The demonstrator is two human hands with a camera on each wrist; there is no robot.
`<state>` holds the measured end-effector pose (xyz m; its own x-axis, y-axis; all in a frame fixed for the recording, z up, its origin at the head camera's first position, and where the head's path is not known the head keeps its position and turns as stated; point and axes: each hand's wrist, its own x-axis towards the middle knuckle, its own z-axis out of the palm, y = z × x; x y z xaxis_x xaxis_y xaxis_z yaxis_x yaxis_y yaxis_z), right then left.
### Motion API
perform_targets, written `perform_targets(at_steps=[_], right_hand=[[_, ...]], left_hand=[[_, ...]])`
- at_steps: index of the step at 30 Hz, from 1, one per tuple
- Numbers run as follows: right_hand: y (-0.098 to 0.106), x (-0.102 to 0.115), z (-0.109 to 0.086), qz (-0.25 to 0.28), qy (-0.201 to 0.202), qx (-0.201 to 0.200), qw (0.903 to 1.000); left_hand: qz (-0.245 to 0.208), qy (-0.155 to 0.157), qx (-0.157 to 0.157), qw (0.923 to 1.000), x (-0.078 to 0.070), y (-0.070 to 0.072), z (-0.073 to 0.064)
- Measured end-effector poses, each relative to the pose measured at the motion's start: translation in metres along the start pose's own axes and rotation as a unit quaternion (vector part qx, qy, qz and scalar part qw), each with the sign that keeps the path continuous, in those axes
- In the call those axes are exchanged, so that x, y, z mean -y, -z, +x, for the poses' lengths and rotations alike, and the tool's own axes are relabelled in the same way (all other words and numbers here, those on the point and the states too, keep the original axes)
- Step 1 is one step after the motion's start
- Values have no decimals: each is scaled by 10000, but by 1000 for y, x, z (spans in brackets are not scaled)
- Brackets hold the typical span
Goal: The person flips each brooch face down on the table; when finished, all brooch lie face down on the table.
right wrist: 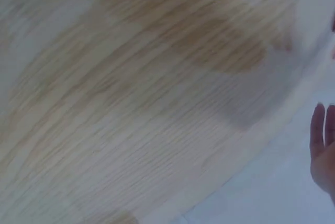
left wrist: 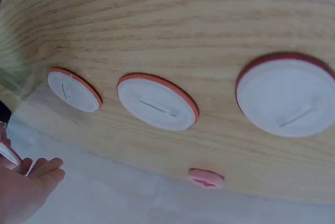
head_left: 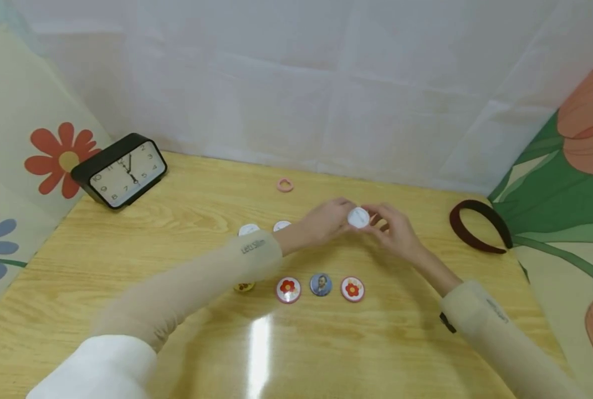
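A round pin badge [head_left: 358,217], its white pin-back facing up, is held above the table between both hands. My left hand [head_left: 326,220] grips its left edge, and the thumb and fingers of my right hand [head_left: 395,228] pinch the right edge. In the left wrist view, part of the badge [left wrist: 9,153] shows by the left hand's fingers. Three face-down badges with red rims lie in a row, the middle one [left wrist: 158,101] with its pin showing. Nearer me are two red-flower badges, left [head_left: 289,290] and right [head_left: 353,288], with a blue portrait badge [head_left: 321,284] between them.
A yellow badge [head_left: 244,287] is partly hidden under the left sleeve. Toward the back lies a small pink ring [head_left: 285,184]. A black clock [head_left: 127,172] stands at the back left, and a dark red headband [head_left: 478,227] lies at the right edge.
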<state>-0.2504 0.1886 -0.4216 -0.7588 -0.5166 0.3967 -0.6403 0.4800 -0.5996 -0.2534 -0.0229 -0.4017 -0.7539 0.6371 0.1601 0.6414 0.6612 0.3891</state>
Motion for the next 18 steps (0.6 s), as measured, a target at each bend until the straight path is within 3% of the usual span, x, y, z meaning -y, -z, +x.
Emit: perform_targets(at_steps=[4,12,18], right_hand=[[0,-8,-9,-367,197,326,9986],[-9,-21,-23,-838,286,621,9941],[-13,-25,-29,-1035,432,662,9915]], left_hand=[[97,134,287,9995,-2,-12,7],[919,-2,747,9930,-6,-32,9],[1211,-57,786,9895,-9,-38,3]])
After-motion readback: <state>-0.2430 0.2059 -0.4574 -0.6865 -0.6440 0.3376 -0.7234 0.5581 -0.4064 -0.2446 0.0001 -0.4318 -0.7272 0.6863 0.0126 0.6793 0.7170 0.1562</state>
